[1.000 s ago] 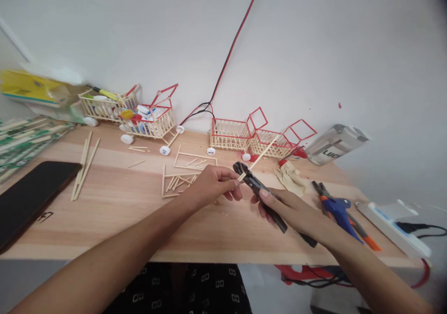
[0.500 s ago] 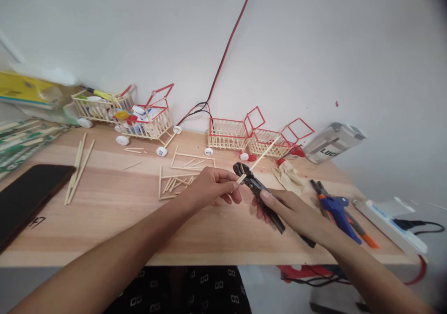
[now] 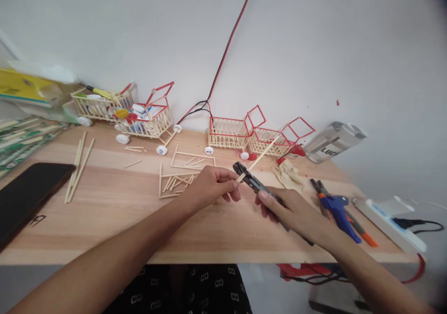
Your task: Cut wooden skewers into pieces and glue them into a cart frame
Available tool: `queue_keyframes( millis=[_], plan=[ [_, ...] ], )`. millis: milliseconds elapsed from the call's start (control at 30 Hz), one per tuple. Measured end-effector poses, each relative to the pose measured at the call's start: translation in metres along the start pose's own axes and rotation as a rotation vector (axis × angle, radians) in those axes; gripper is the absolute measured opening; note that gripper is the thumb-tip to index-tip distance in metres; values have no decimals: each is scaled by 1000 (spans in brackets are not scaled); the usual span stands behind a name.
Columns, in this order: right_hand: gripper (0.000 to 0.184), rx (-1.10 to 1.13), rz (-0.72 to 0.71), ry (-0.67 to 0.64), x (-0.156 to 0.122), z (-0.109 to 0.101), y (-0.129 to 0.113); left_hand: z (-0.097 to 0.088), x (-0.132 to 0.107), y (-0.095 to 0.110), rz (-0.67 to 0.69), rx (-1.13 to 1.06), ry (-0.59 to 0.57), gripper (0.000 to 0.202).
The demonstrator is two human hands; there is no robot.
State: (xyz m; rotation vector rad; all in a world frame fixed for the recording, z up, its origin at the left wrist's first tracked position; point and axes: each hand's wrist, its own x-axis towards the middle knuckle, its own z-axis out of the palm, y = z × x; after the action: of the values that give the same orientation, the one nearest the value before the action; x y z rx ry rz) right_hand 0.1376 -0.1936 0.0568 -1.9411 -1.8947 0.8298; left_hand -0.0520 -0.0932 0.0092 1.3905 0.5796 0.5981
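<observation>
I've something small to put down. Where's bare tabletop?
Bare tabletop lies between the long sticks and left forearm, and between both forearms by the front edge. Crowded: the wall side, with small carts, and the right, around blue tool and power strip.

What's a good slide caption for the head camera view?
Left hand holds a stick, right hand grips pliers across it, small carts behind.

The left hand [image 3: 217, 186] is pinching the end of a thin wooden stick [image 3: 264, 154], and the right hand [image 3: 282, 207] is gripping black pliers [image 3: 256, 182] whose head is crossing it. Beyond, four miniature shopping carts [image 3: 228, 136] are standing along the wall [image 3: 139, 30].
</observation>
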Motion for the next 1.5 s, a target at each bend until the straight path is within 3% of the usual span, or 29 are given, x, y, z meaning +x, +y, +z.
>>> queue_keyframes(
  millis=[367, 667, 1033, 1300, 1500],
  plan=[
    [54, -117, 2, 31, 2, 2, 3, 6, -3, -3, 94, 292, 110, 19],
    [49, -140, -63, 28, 6, 3, 4, 9, -5, -9, 233, 739, 213, 18],
    [48, -182, -59, 24, 7, 12, 8, 17, -11, -14, 197, 1133, 200, 28],
    [52, -190, -47, 60, 10, 24, 20, 19, -11, -14, 156, 1234, 166, 29],
    [59, -98, 11, 29, 16, 27, 15, 16, -10, -13, 136, 1270, 189, 31]
  ],
)
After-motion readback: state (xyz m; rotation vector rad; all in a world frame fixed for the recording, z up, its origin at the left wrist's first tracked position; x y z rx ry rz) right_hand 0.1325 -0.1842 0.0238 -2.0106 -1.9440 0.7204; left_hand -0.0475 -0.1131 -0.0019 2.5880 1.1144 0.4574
